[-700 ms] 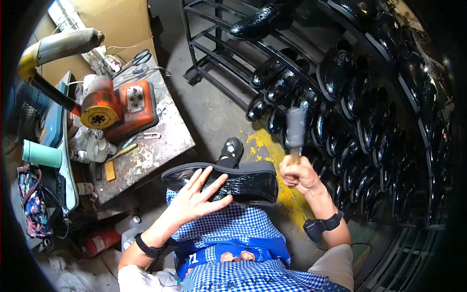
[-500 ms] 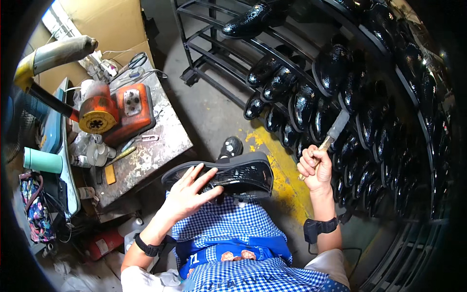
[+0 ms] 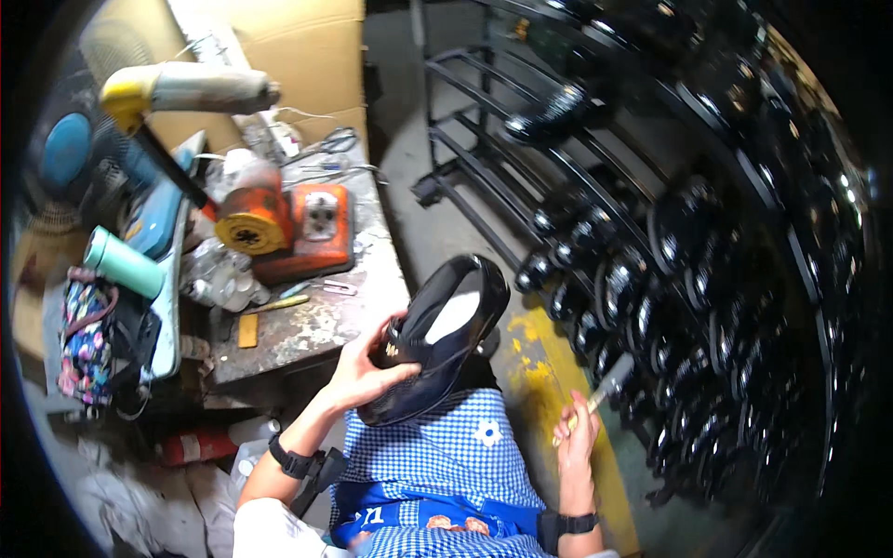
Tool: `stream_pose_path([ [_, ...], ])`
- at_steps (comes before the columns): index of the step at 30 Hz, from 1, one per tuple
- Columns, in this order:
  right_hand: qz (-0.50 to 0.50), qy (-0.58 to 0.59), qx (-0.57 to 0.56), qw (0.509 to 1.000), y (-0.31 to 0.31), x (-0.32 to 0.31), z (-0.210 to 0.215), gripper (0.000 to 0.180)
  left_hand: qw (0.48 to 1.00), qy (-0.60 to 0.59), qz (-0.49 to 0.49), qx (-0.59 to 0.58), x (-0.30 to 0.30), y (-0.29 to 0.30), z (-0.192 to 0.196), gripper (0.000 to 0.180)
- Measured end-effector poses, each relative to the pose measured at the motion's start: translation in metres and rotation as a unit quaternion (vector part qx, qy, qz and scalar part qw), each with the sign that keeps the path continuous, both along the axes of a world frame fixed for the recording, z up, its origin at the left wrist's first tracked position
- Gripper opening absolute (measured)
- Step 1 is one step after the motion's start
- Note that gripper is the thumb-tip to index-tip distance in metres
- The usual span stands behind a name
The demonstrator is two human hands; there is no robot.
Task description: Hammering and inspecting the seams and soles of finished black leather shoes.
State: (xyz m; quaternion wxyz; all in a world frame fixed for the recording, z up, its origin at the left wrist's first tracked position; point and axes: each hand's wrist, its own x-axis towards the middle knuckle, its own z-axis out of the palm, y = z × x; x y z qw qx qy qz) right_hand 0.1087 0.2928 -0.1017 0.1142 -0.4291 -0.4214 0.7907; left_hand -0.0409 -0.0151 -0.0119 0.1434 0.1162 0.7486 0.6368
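Observation:
My left hand (image 3: 367, 372) grips a glossy black shoe (image 3: 433, 377) by its side, thumb on the upper and the other fingers behind it. Tilted up above my lap, the shoe turns its opening and white insole upward, and a small gold-coloured ornament shows near my fingers. Off to the right and lower down, my right hand (image 3: 574, 432) is closed round the pale handle of a slim brush (image 3: 612, 379). Its flat greyish end points up and right, toward the racked shoes and apart from the held shoe.
Black metal racks (image 3: 484, 200) full of shiny black shoes (image 3: 688, 223) fill the right side. At left stands a stained worktable (image 3: 367, 270) with an orange machine (image 3: 321, 228), a yellow block (image 3: 247, 330) and a mint-green tumbler (image 3: 124, 262). A yellow floor stripe (image 3: 539, 363) runs between.
The shoe has turned from lying sideways to tilted up, its opening now facing me. My left hand has shifted from flat on it to gripping its side. My right hand has lowered with the brush.

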Motion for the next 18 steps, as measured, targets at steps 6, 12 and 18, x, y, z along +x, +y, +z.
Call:
stream_pose_path([
  [6, -0.022, -0.082, -0.001, 0.996, -0.017, 0.014, -0.042, 0.027, 0.972, 0.039, 0.207, 0.101, -0.053, -0.042, 0.002, 0.070],
  [12, 0.006, -0.096, -0.003, 0.995, -0.014, 0.033, -0.093, 0.035, 0.946, 0.110, 0.269, 0.145, -0.112, -0.076, 0.009, 0.043],
  [18, 0.089, -0.131, -0.035, 0.987, 0.011, 0.035, -0.153, 0.044, 0.937, 0.158, 0.277, 0.143, -0.151, -0.069, 0.027, 0.042],
])
